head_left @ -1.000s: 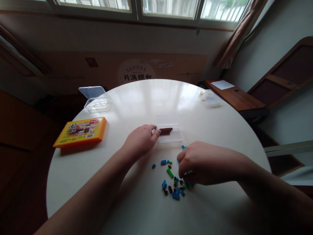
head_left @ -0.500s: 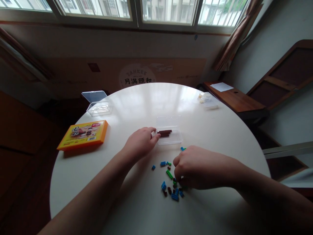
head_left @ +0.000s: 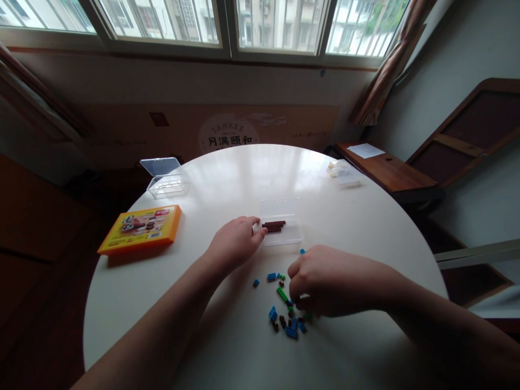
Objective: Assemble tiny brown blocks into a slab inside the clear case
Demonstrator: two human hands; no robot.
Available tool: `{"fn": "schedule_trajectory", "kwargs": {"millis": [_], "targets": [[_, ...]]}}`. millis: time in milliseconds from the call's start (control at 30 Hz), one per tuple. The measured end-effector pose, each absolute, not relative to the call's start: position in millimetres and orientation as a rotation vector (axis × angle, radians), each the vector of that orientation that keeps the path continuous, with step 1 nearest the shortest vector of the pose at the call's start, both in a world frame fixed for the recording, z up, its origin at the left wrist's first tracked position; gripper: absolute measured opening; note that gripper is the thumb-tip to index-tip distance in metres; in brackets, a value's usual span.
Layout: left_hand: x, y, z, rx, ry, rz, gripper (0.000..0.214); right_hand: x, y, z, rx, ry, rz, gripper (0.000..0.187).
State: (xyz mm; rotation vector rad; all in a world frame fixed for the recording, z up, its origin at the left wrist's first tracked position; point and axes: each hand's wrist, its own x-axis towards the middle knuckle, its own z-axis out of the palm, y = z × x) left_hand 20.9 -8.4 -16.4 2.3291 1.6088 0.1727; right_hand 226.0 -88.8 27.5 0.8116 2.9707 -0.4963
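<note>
My left hand (head_left: 234,241) rests on the round white table (head_left: 227,179), its fingers curled against the left edge of a small clear plastic box (head_left: 290,236). A row of dark brown bricks (head_left: 273,225) lies inside that box. My right hand (head_left: 325,279) hovers low over a scatter of small blue, green and brown bricks (head_left: 286,317), its fingers bunched in a pinch among them. What the pinch holds is hidden. A green brick (head_left: 281,293) lies just left of the fingertips.
An orange flat box (head_left: 141,228) lies at the table's left edge. A clear open-lidded case (head_left: 166,176) stands at the back left. Another small clear container (head_left: 344,173) is at the back right, near a wooden side surface (head_left: 385,168) with a paper sheet.
My right hand has slid a little leftward over the loose bricks and its fingers have bunched tighter. The left hand stays at the clear box. The view has tilted up slightly.
</note>
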Motion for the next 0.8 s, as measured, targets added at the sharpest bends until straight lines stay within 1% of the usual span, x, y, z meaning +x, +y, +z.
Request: {"fn": "schedule_trajectory", "kwargs": {"millis": [67,167,300,400,633,800], "targets": [[21,-8,-16,2.326,1.607,0.173,0.046,232,-83,32,0.871,3.003,-0.609,0.012],[21,-9,-15,2.333,1.59,0.178,0.045,244,-69,32,1.126,3.076,-0.717,0.012],[22,-9,-14,2.339,1.574,0.162,0.042,255,-45,16,1.59,3.113,-0.567,0.013],[22,-10,-13,2.342,1.567,0.159,0.04,255,-32,2,1.782,3.054,-0.47,0.013],[22,-12,-13,2.353,1.562,0.185,0.035,238,-25,-6,1.884,2.828,-0.156,0.016],[22,-13,-11,2.344,1.558,0.193,0.034,233,-24,-8,1.857,2.744,-0.124,0.017]]}}
